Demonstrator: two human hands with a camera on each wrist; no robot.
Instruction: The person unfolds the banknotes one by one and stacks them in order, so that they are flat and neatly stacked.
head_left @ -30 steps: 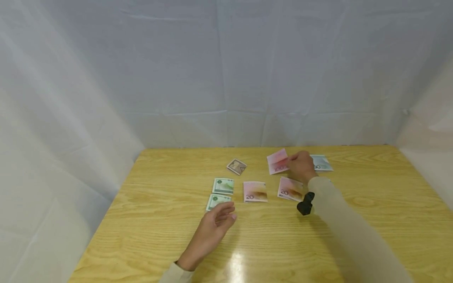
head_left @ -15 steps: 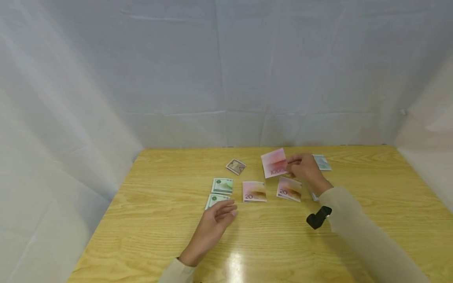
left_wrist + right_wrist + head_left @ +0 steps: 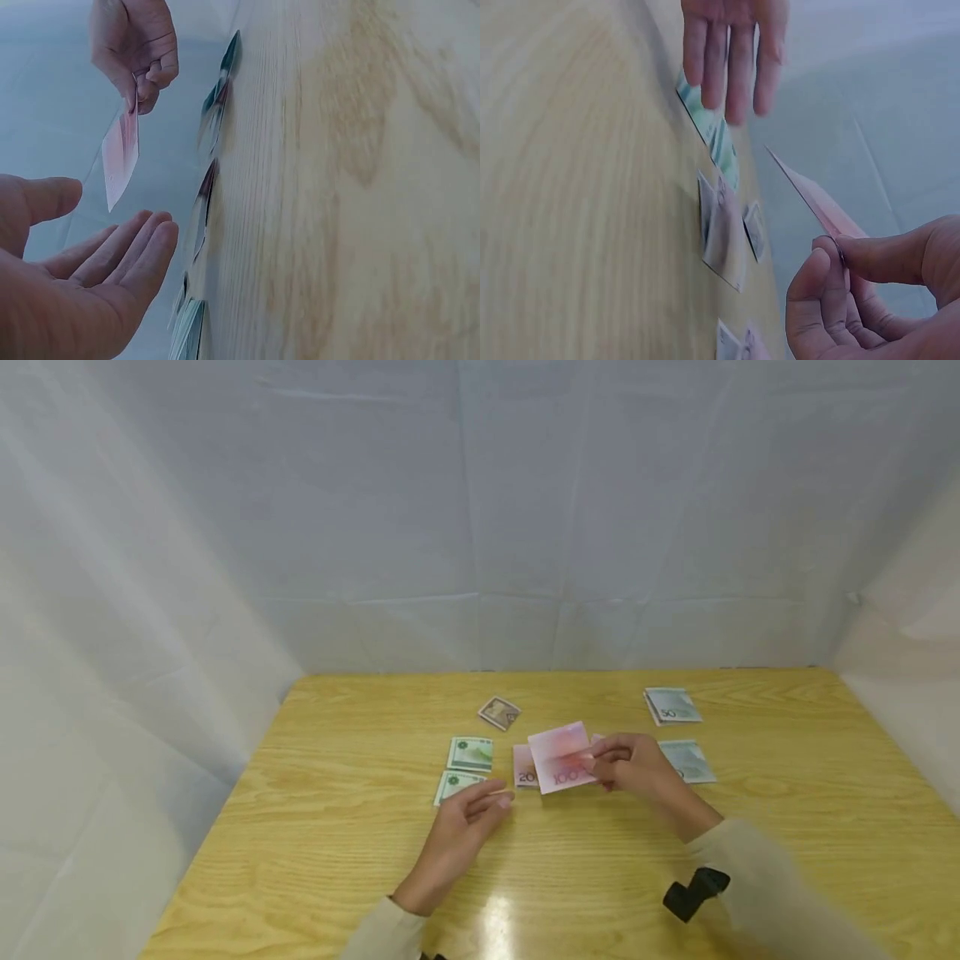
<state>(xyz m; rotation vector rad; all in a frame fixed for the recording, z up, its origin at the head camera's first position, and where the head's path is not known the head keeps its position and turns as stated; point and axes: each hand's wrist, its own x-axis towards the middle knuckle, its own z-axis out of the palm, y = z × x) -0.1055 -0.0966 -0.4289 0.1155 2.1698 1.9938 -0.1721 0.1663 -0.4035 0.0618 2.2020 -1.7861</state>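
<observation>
My right hand (image 3: 637,768) pinches a pink 100 banknote (image 3: 558,756) by its right edge, between thumb and fingers. The note is held up off the table and, in the head view, covers part of a 20 banknote (image 3: 524,768). Facing it is my left hand (image 3: 465,835), holding nothing, its thumb apart from loosely extended fingers in the left wrist view. Two green banknotes (image 3: 471,754) lie just beyond the left fingertips, one partly covered by them. Another folded 20 note (image 3: 751,343) is mostly hidden behind the right hand in the head view.
At the back of the wooden table (image 3: 315,843) lies a small brown folded note (image 3: 499,713). Two folded bluish-green notes, one a 50 (image 3: 673,705), lie to the right. White sheeting (image 3: 525,527) hangs behind the table and along both sides.
My right hand has brought the pink 100 banknote from the back of the table toward me and leftward, uncovering the bluish-green notes. The left hand has shifted slightly right.
</observation>
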